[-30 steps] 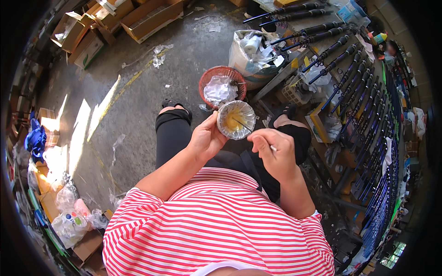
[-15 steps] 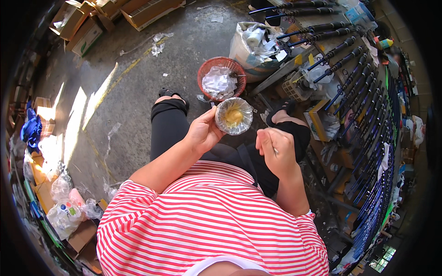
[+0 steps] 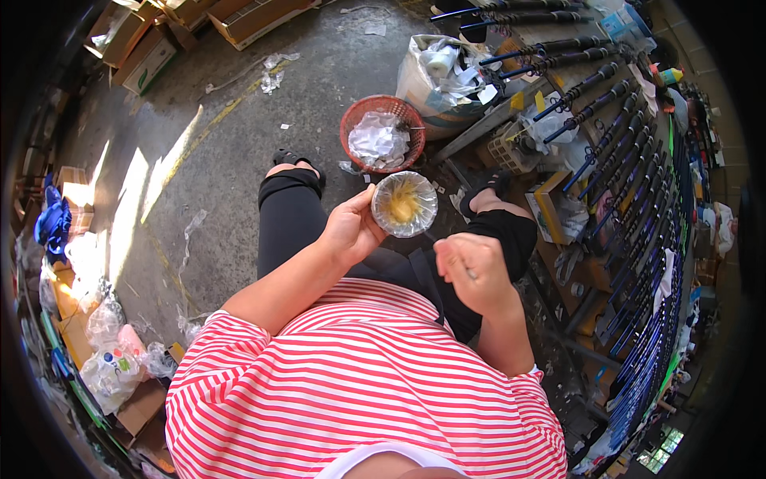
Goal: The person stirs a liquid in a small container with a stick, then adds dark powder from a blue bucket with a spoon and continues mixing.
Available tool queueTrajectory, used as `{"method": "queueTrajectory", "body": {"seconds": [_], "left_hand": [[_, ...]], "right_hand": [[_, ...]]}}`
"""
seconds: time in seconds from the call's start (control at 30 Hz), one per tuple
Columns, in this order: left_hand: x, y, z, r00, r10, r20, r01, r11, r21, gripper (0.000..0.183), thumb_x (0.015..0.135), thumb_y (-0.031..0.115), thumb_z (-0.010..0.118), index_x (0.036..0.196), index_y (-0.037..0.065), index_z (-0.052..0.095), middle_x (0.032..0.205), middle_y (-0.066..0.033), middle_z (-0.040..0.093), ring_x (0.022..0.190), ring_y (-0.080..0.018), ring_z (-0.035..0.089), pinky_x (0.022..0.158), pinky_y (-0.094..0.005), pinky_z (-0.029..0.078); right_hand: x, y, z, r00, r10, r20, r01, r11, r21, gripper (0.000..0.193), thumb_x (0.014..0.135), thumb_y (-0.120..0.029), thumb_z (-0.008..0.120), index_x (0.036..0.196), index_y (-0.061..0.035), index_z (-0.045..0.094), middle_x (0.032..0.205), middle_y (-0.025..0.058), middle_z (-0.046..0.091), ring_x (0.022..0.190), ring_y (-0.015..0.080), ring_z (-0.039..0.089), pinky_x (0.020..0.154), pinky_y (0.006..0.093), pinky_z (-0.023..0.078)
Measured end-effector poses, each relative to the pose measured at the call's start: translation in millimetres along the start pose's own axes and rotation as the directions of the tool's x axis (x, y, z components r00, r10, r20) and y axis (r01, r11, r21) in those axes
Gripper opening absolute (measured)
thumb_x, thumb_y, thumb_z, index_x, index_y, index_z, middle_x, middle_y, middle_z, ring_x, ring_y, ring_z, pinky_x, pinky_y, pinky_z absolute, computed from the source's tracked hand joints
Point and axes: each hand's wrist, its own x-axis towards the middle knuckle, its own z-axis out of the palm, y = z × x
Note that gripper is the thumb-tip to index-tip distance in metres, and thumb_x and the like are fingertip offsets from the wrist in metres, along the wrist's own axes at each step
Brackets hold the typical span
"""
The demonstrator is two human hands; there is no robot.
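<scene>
My left hand (image 3: 357, 225) grips a small round cup (image 3: 431, 209) by its left side, thumb at the rim. Clear crinkled plastic lines the cup, and a yellowish paste (image 3: 403, 205) lies in its bottom, slightly blurred. Just right of and nearer than the cup, my right hand (image 3: 476, 271) is curled closed around what seems a thin stick. Only a small pale end of it shows at the fingers; the rest is mostly hidden or smeared by motion.
Beyond the cup stands a red plastic basket (image 3: 345, 142) of crumpled plastic, beside a white sack (image 3: 419, 100) of scraps. Many fishing rods (image 3: 622, 172) lie in a row at the right. Cardboard boxes (image 3: 259, 24) stand far left, plastic bags (image 3: 112, 375) near left.
My right hand has shifted left and slightly nearer me, its fist turned. The yellowish paste looks more spread and blurred. My left hand and the cup hold almost the same place.
</scene>
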Motion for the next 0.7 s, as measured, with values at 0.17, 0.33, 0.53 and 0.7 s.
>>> {"method": "queueTrajectory", "body": {"seconds": [0.17,0.33,0.53,0.7], "left_hand": [[-1.7,-6.4,6.4,0.997,-0.039,-0.073,0.039,0.999,0.001,0.036,0.099,0.025,0.034,0.122,0.001,0.048,0.121,-0.0115,0.056,0.114,-0.0233,0.053,0.101,-0.0406,0.039],[-1.4,-0.1,-0.1,0.999,0.02,-0.03,-0.019,1.0,0.013,0.035,0.099,0.024,0.034,0.12,0.001,0.049,0.118,-0.0102,0.057,0.111,-0.0226,0.055,0.1,-0.0403,0.041],[-3.6,-3.7,5.9,1.0,-0.009,-0.016,0.009,1.0,0.002,0.035,0.099,0.024,0.033,0.119,0.001,0.05,0.118,-0.0116,0.057,0.111,-0.0238,0.055,0.1,-0.0408,0.04],[-1.7,-8.3,-1.2,0.999,-0.032,-0.042,0.033,0.999,0.007,0.034,0.099,0.024,0.033,0.117,0.001,0.051,0.116,-0.0112,0.058,0.11,-0.0232,0.055,0.099,-0.0409,0.042]], "right_hand": [[2.8,1.9,16.1,0.983,-0.182,0.005,0.18,0.967,-0.178,0.014,0.086,-0.009,0.057,0.075,0.0,0.057,0.067,0.0132,0.058,0.059,0.0273,0.058,0.052,0.0352,0.043],[-1.9,-0.3,-7.1,0.998,0.063,-0.002,-0.063,0.996,-0.059,0.022,0.088,-0.008,0.055,0.068,0.0014,0.056,0.061,0.0112,0.057,0.055,0.0259,0.058,0.05,0.0345,0.043],[-2.8,-5.1,13.5,0.992,-0.108,0.064,0.115,0.985,-0.131,0.016,0.087,-0.01,0.056,0.074,0.0003,0.058,0.066,0.0124,0.059,0.057,0.026,0.059,0.051,0.0354,0.044],[-2.8,-3.8,8.1,0.997,-0.07,-0.02,0.067,0.989,-0.129,0.017,0.087,-0.01,0.056,0.074,0.0002,0.058,0.066,0.0126,0.058,0.059,0.0265,0.059,0.052,0.0349,0.044]]}}
